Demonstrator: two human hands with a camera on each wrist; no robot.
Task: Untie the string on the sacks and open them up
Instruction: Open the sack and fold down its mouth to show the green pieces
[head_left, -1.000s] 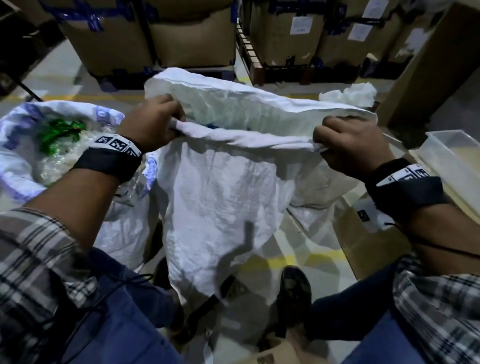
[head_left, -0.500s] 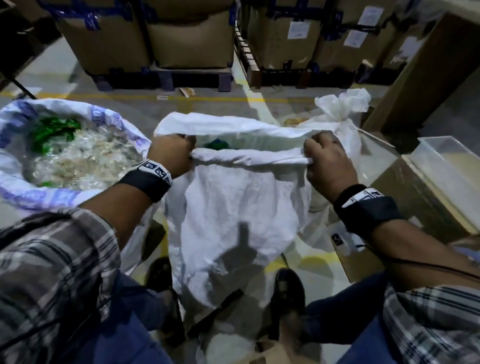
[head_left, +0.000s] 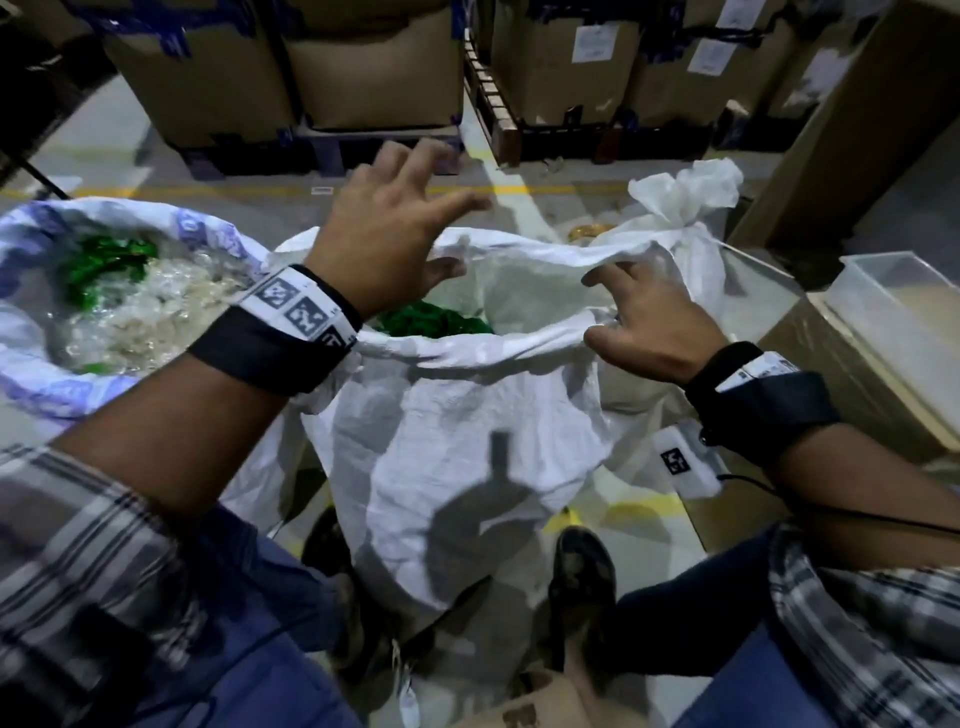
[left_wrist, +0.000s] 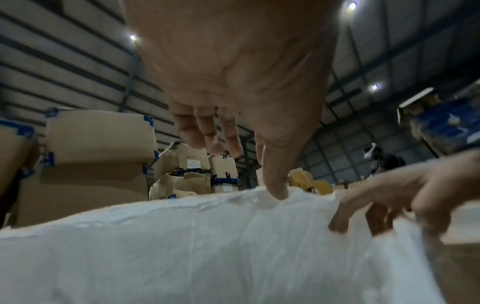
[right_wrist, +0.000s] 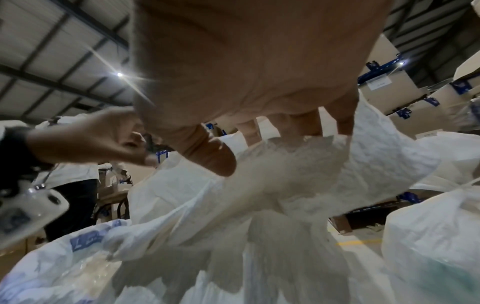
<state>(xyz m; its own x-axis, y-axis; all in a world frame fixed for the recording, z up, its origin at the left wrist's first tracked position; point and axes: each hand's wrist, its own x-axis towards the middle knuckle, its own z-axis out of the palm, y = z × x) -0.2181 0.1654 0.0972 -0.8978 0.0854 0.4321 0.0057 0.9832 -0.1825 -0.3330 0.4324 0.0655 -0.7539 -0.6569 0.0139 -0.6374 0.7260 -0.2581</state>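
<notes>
A white woven sack (head_left: 467, 441) stands between my feet, its mouth open and its rim rolled down, with green pieces (head_left: 436, 322) showing inside. My left hand (head_left: 400, 228) hovers over the far rim with fingers spread; in the left wrist view only the thumb (left_wrist: 275, 185) touches the cloth (left_wrist: 207, 246). My right hand (head_left: 644, 317) lies on the right rim with loose, spread fingers (right_wrist: 296, 123) resting on the fabric (right_wrist: 285, 185), not pinching it. Behind on the right, a second white sack (head_left: 675, 218) is still knotted at its neck.
An open blue-printed sack (head_left: 31, 364) of clear and green plastic stands at my left. Cardboard boxes on pallets (head_left: 363, 78) line the back. A clear plastic tub (head_left: 909, 312) sits on a carton (head_left: 831, 384) at the right. My shoe (head_left: 582, 571) is beside the sack's base.
Both hands have let go of the rolled rim they gripped. The left hand rose and moved forward with fingers spread; the right hand's fingers uncurled. The sack's mouth stands wider.
</notes>
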